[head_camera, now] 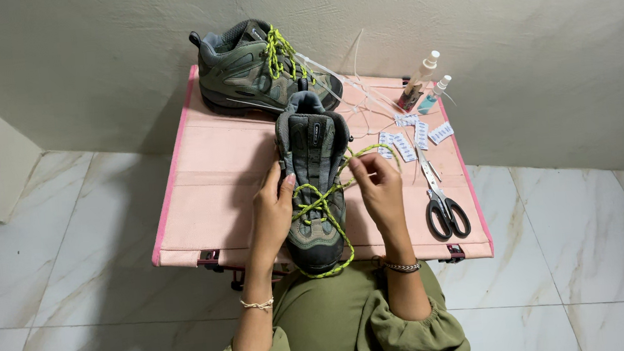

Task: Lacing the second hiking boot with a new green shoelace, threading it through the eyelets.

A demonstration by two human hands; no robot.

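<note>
Head view, shoe [315, 190] overhanging table [209, 207] edge

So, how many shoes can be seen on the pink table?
2. One shoe stands at the front of the pink table, between the left hand and right hand. The other shoe lies at the back edge, by the wall.

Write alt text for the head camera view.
Seen from above, a person laces a grey hiking boot on a small pink table, left hand steadying the boot, right hand pulling the yellow-green lace. A second boot, scissors, two spray bottles and white packets lie nearby.
</note>
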